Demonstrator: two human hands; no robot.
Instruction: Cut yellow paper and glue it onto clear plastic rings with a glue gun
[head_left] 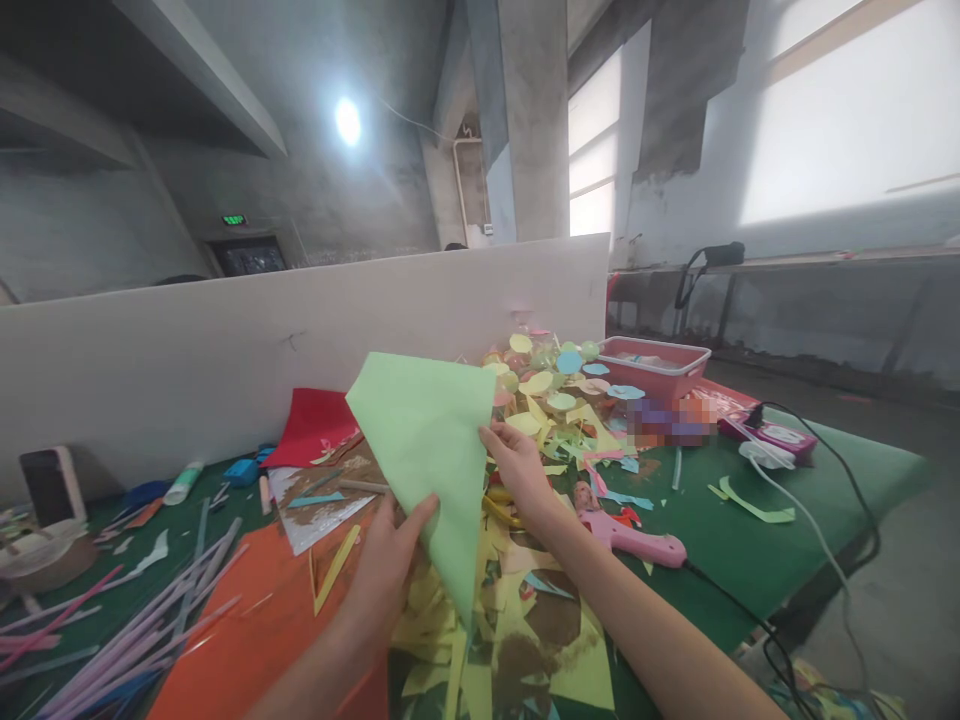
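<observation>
A light green sheet of paper [431,440], tapering to a point at the bottom, is held up above the table. My left hand [390,550] grips its lower left edge, with the thumb on the front face. On the right edge, my right hand [514,460] pinches the sheet between thumb and fingers. Beneath and beside it lie yellow paper scraps [555,640] and an orange sheet [262,610].
Pink glue gun [645,543] with a black cord lies right of my right hand. Behind are paper discs [562,402] and a pink basket [660,375]. Straws [150,630], a phone [54,487] and red paper [311,430] lie left. A white partition [225,340] stands behind.
</observation>
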